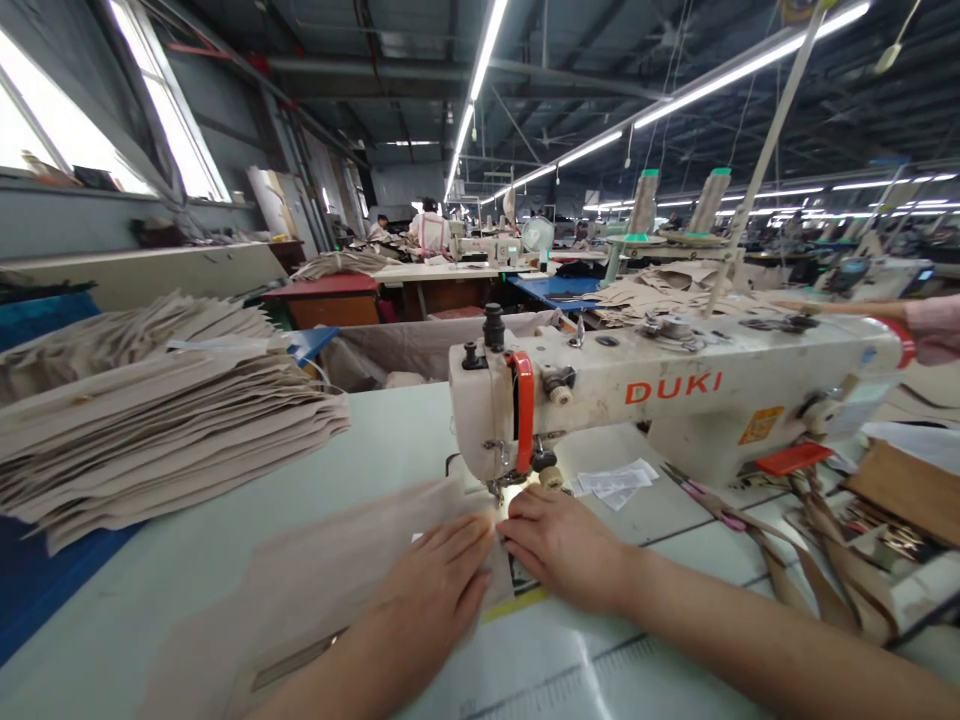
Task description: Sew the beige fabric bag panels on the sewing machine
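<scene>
The beige cloth [322,560] lay under the flat left hand [442,575], the bent right hand [555,540] by the sewing machine [675,390] had an unclear grip, and sewing seemed unfinished, with a cloth stack [187,430] farther left.

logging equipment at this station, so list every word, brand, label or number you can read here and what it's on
"DUKI": in red-orange letters on the sewing machine
Orange label on the machine's side: too small to read
Blue mark near its right end: too small
White slips: any print unreadable
Ruler scale: numbers too blurred
</scene>
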Tool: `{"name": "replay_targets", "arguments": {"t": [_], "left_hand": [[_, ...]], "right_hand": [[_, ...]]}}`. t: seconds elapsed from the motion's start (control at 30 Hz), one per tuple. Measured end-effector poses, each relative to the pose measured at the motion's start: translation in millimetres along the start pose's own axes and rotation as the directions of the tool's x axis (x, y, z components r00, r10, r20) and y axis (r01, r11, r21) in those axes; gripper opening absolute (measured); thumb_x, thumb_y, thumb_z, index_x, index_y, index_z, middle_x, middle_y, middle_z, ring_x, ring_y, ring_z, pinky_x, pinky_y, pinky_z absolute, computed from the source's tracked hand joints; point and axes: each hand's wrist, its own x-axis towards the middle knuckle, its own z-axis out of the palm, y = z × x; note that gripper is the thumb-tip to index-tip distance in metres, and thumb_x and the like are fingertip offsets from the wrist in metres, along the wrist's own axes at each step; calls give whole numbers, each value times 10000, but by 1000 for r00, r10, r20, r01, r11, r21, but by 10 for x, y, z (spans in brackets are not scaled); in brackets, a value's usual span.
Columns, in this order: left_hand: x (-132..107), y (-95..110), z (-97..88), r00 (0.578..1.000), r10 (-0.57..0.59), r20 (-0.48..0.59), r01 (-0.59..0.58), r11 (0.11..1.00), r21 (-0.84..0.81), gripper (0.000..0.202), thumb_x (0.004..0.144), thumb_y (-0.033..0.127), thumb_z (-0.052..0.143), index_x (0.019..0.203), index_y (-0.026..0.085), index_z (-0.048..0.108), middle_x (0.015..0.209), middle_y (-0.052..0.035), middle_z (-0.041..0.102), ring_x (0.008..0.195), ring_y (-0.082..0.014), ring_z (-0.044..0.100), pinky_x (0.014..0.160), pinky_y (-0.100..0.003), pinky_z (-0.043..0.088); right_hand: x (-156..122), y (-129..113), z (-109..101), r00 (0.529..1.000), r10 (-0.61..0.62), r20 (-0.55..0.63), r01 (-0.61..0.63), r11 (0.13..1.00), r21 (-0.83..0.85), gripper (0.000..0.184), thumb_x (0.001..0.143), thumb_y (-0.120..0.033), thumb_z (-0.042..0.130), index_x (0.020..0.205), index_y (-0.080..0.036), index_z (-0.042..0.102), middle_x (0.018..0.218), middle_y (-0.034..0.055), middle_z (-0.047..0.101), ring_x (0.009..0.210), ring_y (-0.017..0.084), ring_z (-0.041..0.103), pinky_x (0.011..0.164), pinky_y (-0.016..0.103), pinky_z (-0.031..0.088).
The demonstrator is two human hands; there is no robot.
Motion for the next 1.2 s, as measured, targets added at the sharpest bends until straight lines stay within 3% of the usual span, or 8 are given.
{"name": "replay_targets", "arguments": {"t": [0.17,0.4,0.8,1.03,1.2], "left_hand": [[87,-46,30,998,37,-50,-37,999,-1,352,916,206,485,1238,167,619,1208,-95,702,1089,-235,667,941,-410,564],[111,-73,14,997,41,-69,-41,999,1,340,925,217,478,1237,167,604,1225,-94,695,1097,-240,669,908,-417,586],[132,-119,49,994,49,-96,-55,997,-60,351,944,245,462,1250,198,627,1231,-77,693,1112,-225,658,962,-384,554],[151,-73,-2,999,18,-49,-22,995,-95,348,944,223,458,1240,172,635,1236,-102,688,1127,-233,650,974,-413,548],[178,-149,33,999,-33,-19,31,995,-100,349,946,241,474,1256,184,623,1254,-102,678,1153,-240,634,987,-434,535]], "right_hand": [[-7,66,70,997,40,-58,-41,999,-5,148,958,-176,524,924,-167,667,905,45,667,849,185,584,711,287,441],[-22,67,75,994,57,-89,-56,998,17,166,953,-168,522,855,-168,656,848,43,648,761,168,555,646,281,402],[-2,58,38,997,75,-26,-76,997,-29,153,960,-187,525,890,-170,660,888,47,658,790,178,555,659,296,386],[-20,40,5,998,59,-4,-59,998,-17,114,947,-178,562,888,-157,657,881,49,655,780,174,543,660,291,393],[-18,46,21,998,55,-14,-55,998,-17,118,943,-158,551,897,-156,660,880,52,650,791,181,544,691,305,408]]}}
